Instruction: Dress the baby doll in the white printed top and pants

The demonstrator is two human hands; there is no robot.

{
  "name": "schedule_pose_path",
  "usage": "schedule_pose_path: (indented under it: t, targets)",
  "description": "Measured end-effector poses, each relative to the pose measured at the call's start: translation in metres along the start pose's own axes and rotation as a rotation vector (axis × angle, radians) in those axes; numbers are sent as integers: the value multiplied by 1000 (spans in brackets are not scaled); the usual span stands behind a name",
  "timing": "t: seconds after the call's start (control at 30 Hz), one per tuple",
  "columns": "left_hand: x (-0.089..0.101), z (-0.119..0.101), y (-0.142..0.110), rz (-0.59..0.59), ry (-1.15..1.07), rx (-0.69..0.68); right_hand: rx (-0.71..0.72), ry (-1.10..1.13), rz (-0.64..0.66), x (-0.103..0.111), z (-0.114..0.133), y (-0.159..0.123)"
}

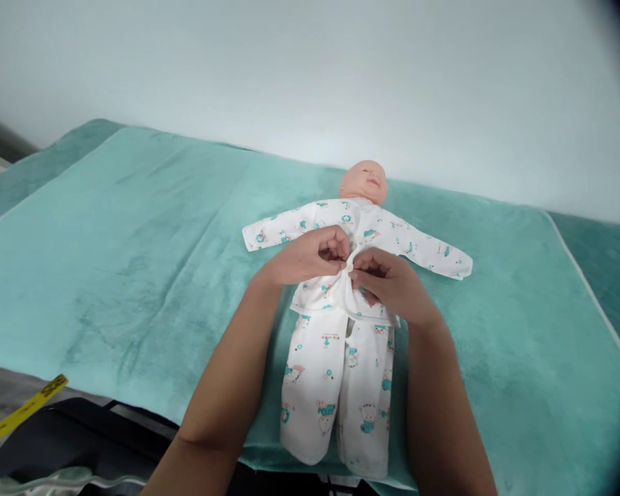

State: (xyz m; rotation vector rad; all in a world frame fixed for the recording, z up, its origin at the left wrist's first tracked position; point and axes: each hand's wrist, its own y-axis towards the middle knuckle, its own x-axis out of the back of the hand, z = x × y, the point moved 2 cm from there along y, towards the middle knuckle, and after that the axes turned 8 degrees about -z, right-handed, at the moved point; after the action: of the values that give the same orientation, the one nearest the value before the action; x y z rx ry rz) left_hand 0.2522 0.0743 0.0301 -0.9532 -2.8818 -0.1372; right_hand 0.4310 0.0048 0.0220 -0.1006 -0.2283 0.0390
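Note:
A baby doll (359, 180) lies on its back, its head toward the wall. It wears a white printed jacket (323, 215) with both sleeves spread wide, and matching trousers (315, 379). At the jacket's front opening, my left hand (315, 255) pinches one edge between closed fingers. Close beside it, my right hand (385, 275) pinches the other edge. A small pale button (350, 267) shows between my fingertips. Below my hands the jacket's lower hem hangs slightly apart over the trousers.
A teal plush blanket (134, 241) covers the table under the doll. Behind it rises a plain white wall (289, 76). At the lower left are a black padded object (77, 441) and a yellow strip (23, 413) with dark lettering.

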Motion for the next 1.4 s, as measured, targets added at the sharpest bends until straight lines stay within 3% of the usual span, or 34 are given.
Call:
schedule_pose_path:
  t: [0.2, 0.63, 0.83, 0.97, 1.17, 1.27, 1.4]
  targets:
    - [1, 3, 1, 27, -69, -9, 12, -5, 52, 2, 3, 0]
    - [4, 5, 1, 70, -60, 7, -38, 8, 22, 4, -2, 2]
    - [4, 6, 2, 88, -32, -59, -28, 37, -7, 4, 0, 2]
    - [3, 5, 3, 17, 1, -99, -30, 5, -38, 4, 2, 1]
    - [-1, 0, 4, -53, 255, -261, -27, 58, -113, 3, 5, 0]
    - [-3, -2, 2, -50, 326, -242, 2, 90, -247, 2, -1, 2]
    - [-4, -4, 0, 23, 308, -222, 129, 63, -641, 6, -18, 12]
